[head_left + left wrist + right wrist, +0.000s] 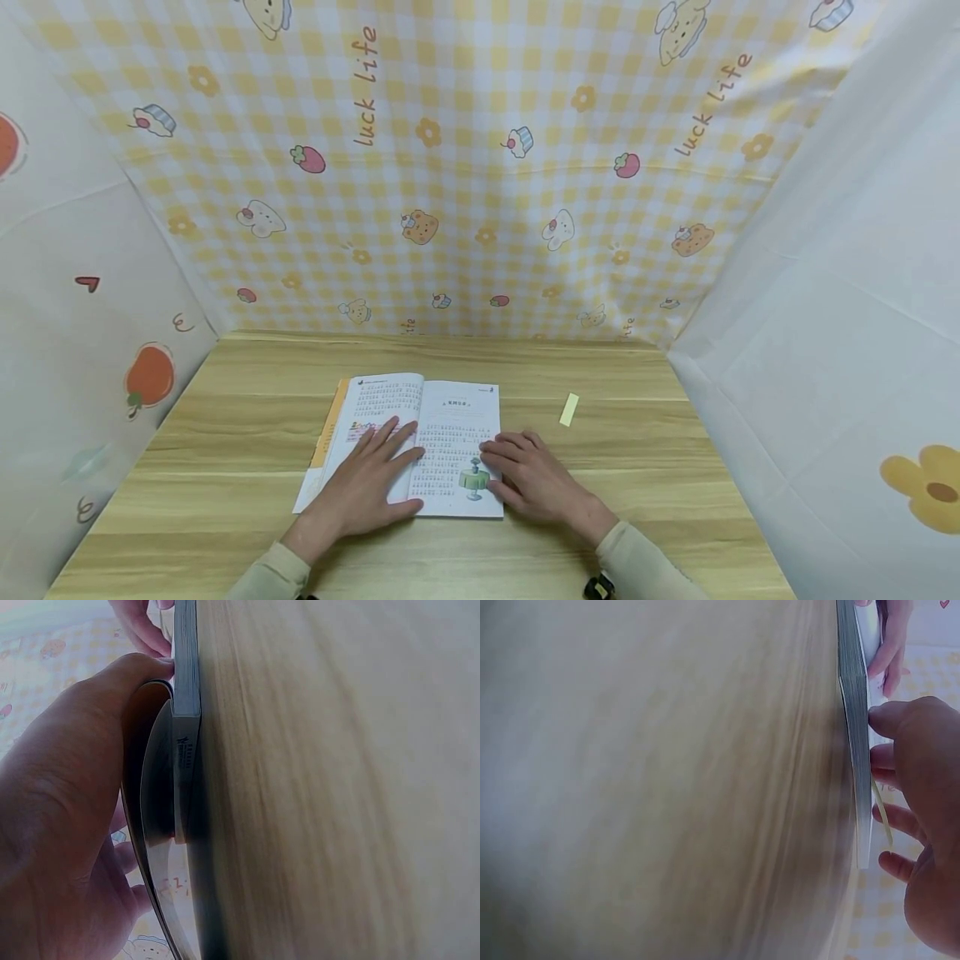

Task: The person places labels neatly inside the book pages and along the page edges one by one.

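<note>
An open book (457, 417) lies on the wooden table, printed text on both pages and a green table picture low on its right page. My left hand (363, 487) is spread over the left page, its fingertips and thumb reaching the centre fold. In the left wrist view, the left-hand pages (157, 772) bow up from the thick book block. My right hand (534, 479) rests at the right page's edge, fingers gently bent and tips on the paper. The right wrist view has its thumb (892, 716) at the top of the page stack (855, 712).
A small pale yellow paper strip (569, 409) lies on the table (622, 433) right of the book. An orange cover flap (330, 425) sticks out at the book's left. A yellow checked cloth (480, 192) hangs behind the table, with white cloth (847, 317) on the right side.
</note>
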Demonstrator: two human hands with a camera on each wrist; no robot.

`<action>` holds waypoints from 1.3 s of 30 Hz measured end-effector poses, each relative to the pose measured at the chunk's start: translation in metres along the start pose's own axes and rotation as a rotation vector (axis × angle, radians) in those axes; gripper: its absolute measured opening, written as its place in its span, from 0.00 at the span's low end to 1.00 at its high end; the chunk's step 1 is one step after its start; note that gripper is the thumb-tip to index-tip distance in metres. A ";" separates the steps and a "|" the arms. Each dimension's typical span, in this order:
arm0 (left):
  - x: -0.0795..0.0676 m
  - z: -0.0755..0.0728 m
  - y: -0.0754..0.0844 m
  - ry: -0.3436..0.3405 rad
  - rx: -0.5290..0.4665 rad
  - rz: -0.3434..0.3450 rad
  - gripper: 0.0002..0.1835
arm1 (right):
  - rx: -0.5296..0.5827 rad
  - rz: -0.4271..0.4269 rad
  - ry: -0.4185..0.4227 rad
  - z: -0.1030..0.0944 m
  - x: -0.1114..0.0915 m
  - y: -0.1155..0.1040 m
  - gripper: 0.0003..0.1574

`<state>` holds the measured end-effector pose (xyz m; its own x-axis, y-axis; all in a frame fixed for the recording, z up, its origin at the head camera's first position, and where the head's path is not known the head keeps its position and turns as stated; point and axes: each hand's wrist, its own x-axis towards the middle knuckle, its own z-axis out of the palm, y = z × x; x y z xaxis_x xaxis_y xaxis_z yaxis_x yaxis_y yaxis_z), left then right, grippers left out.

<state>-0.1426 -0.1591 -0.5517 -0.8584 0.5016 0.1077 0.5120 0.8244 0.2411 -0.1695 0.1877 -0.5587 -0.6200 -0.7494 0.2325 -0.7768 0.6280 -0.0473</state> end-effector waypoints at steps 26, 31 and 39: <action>-0.001 0.002 0.000 0.018 -0.001 0.006 0.41 | -0.030 0.035 -0.040 -0.003 -0.012 0.004 0.34; -0.001 0.002 0.000 0.013 -0.003 0.006 0.41 | -0.016 0.052 -0.045 -0.005 -0.016 0.004 0.33; 0.001 -0.001 0.000 0.007 -0.002 0.009 0.41 | 0.000 0.097 -0.015 -0.010 -0.016 0.010 0.29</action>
<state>-0.1433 -0.1588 -0.5506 -0.8538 0.5072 0.1169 0.5198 0.8193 0.2421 -0.1657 0.2080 -0.5535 -0.6939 -0.6880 0.2125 -0.7130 0.6978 -0.0690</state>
